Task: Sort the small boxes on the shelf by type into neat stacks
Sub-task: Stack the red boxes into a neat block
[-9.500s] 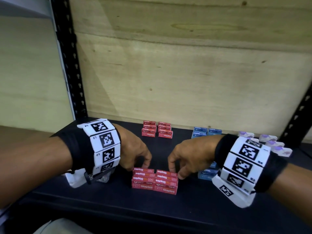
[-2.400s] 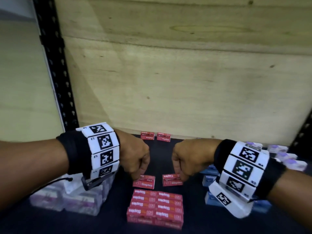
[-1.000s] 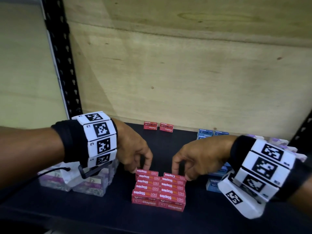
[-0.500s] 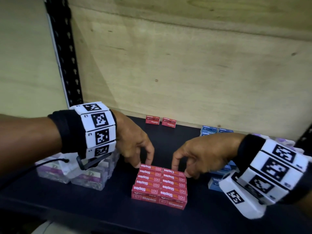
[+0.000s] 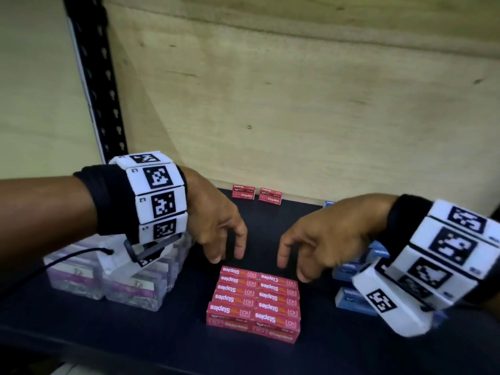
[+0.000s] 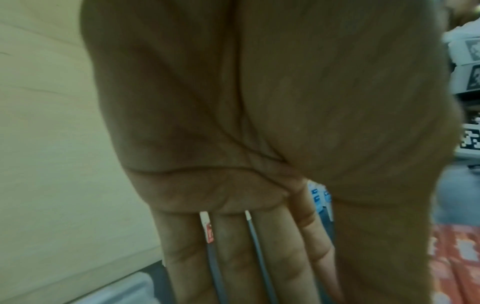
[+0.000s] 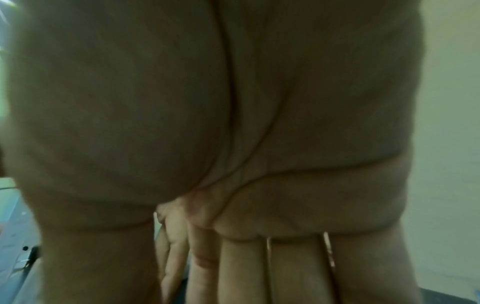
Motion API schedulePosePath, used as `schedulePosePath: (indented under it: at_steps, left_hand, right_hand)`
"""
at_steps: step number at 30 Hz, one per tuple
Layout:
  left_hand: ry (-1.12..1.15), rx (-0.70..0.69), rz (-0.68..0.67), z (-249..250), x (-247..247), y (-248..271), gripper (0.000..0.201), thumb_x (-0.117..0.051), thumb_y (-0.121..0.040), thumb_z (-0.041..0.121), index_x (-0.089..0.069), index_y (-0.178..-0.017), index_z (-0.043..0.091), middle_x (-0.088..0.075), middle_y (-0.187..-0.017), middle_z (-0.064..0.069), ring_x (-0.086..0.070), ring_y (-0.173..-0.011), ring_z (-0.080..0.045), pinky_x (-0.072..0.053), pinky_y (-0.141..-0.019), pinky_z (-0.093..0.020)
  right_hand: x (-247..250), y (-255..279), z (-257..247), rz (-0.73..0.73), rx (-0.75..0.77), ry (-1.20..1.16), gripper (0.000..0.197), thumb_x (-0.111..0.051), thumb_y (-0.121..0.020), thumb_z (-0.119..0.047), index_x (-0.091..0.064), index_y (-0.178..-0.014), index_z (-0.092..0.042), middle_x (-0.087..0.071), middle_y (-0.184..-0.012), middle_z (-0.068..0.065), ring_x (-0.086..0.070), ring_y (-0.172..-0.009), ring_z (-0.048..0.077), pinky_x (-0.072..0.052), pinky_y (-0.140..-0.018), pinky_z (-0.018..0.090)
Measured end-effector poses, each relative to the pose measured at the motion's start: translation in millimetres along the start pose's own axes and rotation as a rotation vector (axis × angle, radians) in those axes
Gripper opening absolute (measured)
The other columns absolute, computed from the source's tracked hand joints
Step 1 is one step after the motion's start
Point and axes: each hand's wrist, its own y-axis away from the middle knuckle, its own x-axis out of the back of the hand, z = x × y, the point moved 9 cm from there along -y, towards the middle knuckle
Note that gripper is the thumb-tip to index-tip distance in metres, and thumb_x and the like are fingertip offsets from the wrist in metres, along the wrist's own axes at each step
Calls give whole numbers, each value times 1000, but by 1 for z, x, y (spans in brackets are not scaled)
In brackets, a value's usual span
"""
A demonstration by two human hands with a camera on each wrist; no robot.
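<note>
1. Lower left of the head view: clear plastic boxes (image 5: pixel 113 282) with purple labels sit side by side on the dark shelf (image 5: pixel 176 334), partly under the left wrist.
2. The left hand (image 5: pixel 213 226) hovers just above the back edge of the red stack, fingers (image 5: pixel 239 244) loosely apart, pointing down and holding nothing.
3. Centre, lower half: the red Staples boxes (image 5: pixel 254 301) stand in two neat columns, touching side by side.
4. Centre, against the wooden back panel (image 5: pixel 297 117): two more red Staples boxes (image 5: pixel 257 194) lie apart from the stack.
5. The right hand (image 5: pixel 330 234) hangs over the stack's right rear corner, fingers relaxed and spread, gripping nothing.
6. Lower right: blue boxes (image 5: pixel 351 296) sit stacked beside the red stack, partly hidden by the right wrist.
</note>
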Motion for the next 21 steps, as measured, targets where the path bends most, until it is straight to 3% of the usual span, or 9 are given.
schedulePosePath:
  at_steps: [3, 5, 9, 11, 13, 16, 18, 21]
  left_hand:
    - [-32, 1, 184, -7, 30, -8, 25, -67, -91, 26, -64, -116, 29, -72, -104, 12, -63, -84, 3, -47, -76, -11]
    - [-88, 34, 335, -14, 58, -12, 20, -65, -91, 30, -65, -110, 29, -70, -95, 14, -57, -74, 4, -45, -73, -15]
    - [-216, 140, 493, -31, 101, -23, 21, -62, -92, 34, -61, -112, 31, -57, -76, 18, -53, -73, -4, -45, -73, -24]
    - [-291, 190, 496, -41, 114, -32, 28, -61, -92, 37, -57, -119, 31, -56, -82, 18, -53, -82, -10, -45, -80, -26]
    - [-353, 243, 470, -53, 120, -43, 35, -60, -93, 39, -54, -126, 31, -61, -104, 11, -55, -92, -15, -48, -86, -30]
    - [-412, 290, 449, -68, 128, -61, 43, -61, -91, 42, -50, -131, 32, -57, -125, 4, -58, -108, -20, -50, -93, -38]
    - [-407, 284, 423, -72, 131, -70, 43, -62, -91, 41, -51, -131, 31, -57, -125, 4, -57, -109, -20, -49, -94, -37]
    - [-378, 271, 378, -74, 134, -80, 36, -65, -90, 39, -57, -123, 30, -58, -109, 6, -55, -97, -17, -48, -87, -31]
  right_hand:
    - [33, -6, 15, 119, -25, 6, 30, -65, -91, -31, -60, -121, -32, -74, -106, -2, -67, -100, 16, -52, -94, 30]
    - [59, -14, 29, 220, -52, -3, 26, -64, -91, -31, -62, -117, -30, -74, -103, -1, -68, -96, 15, -51, -84, 25]
    - [97, -40, 56, 338, -128, 56, 26, -66, -90, -37, -63, -114, -27, -73, -101, -3, -66, -92, 18, -50, -82, 28]
    - [111, -53, 63, 366, -161, 95, 30, -67, -90, -36, -63, -117, -25, -67, -102, -7, -61, -92, 16, -46, -80, 28]
    - [120, -66, 67, 357, -181, 137, 36, -66, -91, -34, -63, -124, -19, -65, -108, -3, -60, -95, 19, -44, -79, 27]
    - [132, -85, 71, 327, -203, 185, 43, -65, -92, -35, -63, -126, -9, -65, -125, 3, -62, -107, 24, -49, -91, 34]
    - [138, -96, 73, 304, -215, 194, 44, -66, -92, -36, -65, -125, -7, -69, -118, 6, -64, -102, 22, -50, -95, 37]
    - [140, -108, 75, 272, -236, 204, 38, -66, -92, -31, -66, -121, -6, -65, -89, 2, -58, -76, 16, -51, -76, 29]
